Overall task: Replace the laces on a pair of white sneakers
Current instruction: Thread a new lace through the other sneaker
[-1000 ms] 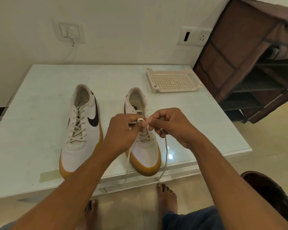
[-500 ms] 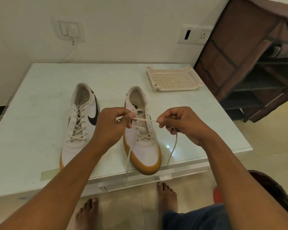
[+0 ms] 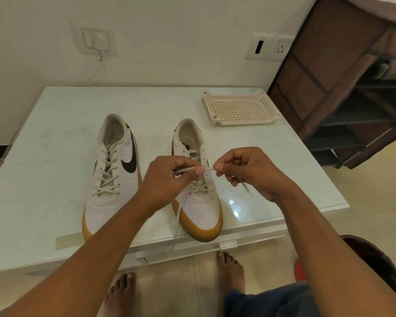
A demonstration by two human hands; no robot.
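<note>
The left hand (image 3: 167, 177) and right hand (image 3: 245, 170) each pinched the lace (image 3: 188, 169) above the shoe (image 3: 199, 202) on the table (image 3: 55, 156); it ran taut crosswise between them, eyelets just below, equally near both

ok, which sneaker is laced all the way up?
The left sneaker, black swoosh showing, laced to the collar. The right sneaker has crossings only near the toe.
</note>
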